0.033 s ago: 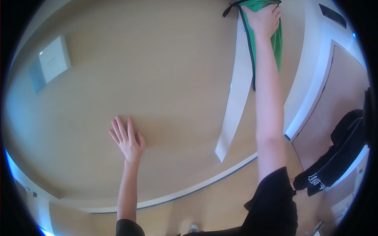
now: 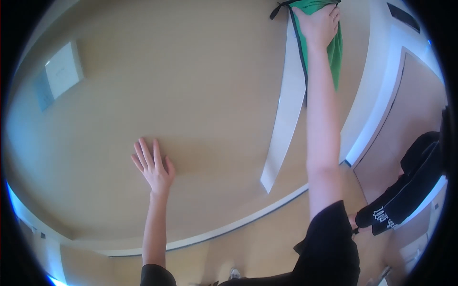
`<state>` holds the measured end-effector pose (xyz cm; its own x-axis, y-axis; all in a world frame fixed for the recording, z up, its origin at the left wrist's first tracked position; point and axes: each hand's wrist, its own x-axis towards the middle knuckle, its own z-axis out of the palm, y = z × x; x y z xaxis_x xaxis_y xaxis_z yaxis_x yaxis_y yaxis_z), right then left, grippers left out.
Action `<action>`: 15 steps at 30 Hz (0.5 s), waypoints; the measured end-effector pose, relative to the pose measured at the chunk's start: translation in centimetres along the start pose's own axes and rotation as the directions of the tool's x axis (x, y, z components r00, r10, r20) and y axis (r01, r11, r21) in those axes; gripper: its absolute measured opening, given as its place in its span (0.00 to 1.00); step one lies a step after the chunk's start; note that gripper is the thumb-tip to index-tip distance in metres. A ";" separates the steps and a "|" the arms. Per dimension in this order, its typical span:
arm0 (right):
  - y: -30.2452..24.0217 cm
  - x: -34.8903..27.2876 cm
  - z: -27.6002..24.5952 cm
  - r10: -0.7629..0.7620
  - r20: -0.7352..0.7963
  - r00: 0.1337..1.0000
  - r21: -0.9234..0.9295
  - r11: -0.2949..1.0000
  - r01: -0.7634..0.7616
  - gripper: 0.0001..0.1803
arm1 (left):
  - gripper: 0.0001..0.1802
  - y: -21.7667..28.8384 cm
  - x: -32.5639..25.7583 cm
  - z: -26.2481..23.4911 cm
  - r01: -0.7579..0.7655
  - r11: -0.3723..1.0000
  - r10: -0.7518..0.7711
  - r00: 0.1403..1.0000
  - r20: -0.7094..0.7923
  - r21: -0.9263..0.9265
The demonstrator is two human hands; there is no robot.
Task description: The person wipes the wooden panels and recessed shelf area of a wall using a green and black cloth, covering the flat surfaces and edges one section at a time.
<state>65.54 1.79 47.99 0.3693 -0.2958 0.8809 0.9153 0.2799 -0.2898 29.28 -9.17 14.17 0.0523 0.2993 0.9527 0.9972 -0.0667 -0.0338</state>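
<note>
High on the beige wall (image 2: 200, 86), my right hand (image 2: 318, 27) presses a green cloth with black edging (image 2: 335, 64) to the surface, its fingers bent over the fabric. The cloth hangs down behind my wrist, and a black loop sticks out at its upper left corner. Beside and partly under the cloth runs a long white strip (image 2: 284, 114) on the wall, tapering to a slanted lower end. Lower and to the left, my left hand (image 2: 156, 170) rests flat against the bare wall with its fingers spread, holding nothing.
A white panel (image 2: 64, 71) with a bluish part beside it is on the wall at the upper left. A pale baseboard (image 2: 234, 230) curves along the floor. On the right are a door (image 2: 405, 100) and a person in black clothing (image 2: 405, 186).
Almost nothing differs. The right arm has shifted very slightly left, and the cloth's lower edge has moved a little; both hands keep their places on the wall.
</note>
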 end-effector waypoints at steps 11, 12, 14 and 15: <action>9.4 -35.9 -18.6 0.312 0.325 0.893 -0.115 0.950 -0.291 0.61 | 0.33 -2.0 -1.7 0.5 -0.033 0.997 0.035 0.999 -0.022 0.068; 9.6 -39.2 -20.3 0.408 0.352 0.842 -0.138 0.913 -0.385 0.60 | 0.33 -2.5 -1.6 0.6 -0.039 0.997 0.040 0.999 -0.011 0.070; 13.8 -48.5 -24.6 0.557 0.351 0.753 -0.201 0.830 -0.521 0.55 | 0.33 -2.3 -2.2 1.3 -0.031 0.997 0.031 1.000 0.003 0.069; 16.4 -52.5 -26.1 0.613 0.324 0.721 -0.220 0.790 -0.573 0.50 | 0.33 -2.0 -2.6 2.1 -0.029 0.997 0.029 1.000 0.005 0.066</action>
<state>65.38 -1.92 -12.76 0.7752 0.2541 0.5784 0.5466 0.1892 -0.8157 27.29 -7.83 11.16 0.0814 0.3018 0.9499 0.9966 -0.0126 -0.0814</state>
